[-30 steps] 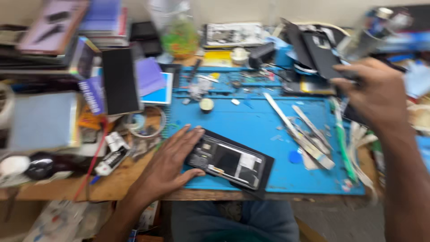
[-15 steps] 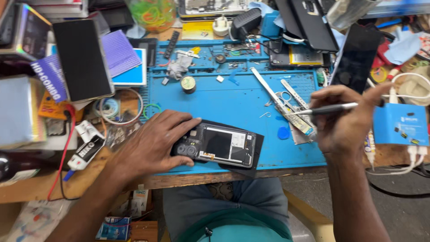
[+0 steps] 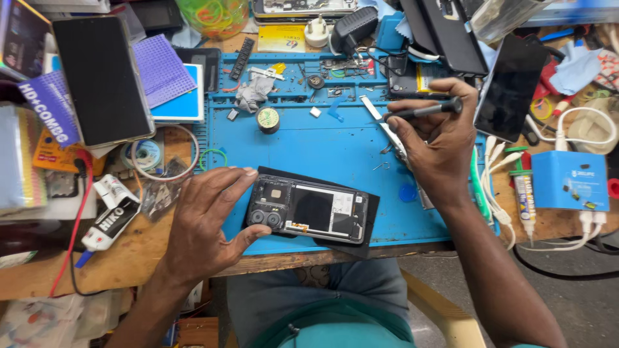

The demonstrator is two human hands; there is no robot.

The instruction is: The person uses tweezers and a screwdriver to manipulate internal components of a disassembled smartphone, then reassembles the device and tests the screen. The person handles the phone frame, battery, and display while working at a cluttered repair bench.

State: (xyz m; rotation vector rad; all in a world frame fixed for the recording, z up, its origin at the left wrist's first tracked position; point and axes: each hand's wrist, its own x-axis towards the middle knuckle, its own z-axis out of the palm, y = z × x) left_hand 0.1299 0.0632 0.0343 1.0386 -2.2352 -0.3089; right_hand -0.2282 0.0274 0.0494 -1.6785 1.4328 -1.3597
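**Opened phone being steadied, screwdriver coming in**

The left hand (image 3: 206,225) is lying open, fingers spread, pressing the opened phone (image 3: 308,209) against the blue mat (image 3: 335,145) at the surface's near edge, likely to stop it sliding. The right hand (image 3: 435,138) is clamping a dark screwdriver (image 3: 422,110) above the mat. Half a second ago this hand was hovering farther right; it is now nearer the phone.

An opened smartphone (image 3: 308,209) lay flat at the lower centre of the frame, its back cover off and its dark internals, twin camera lenses and a white label exposed. It rested on a black panel near the front edge of a blue mat. A slim dark screwdriver (image 3: 422,109) was held nearly level at the upper right, its tip pointing left.
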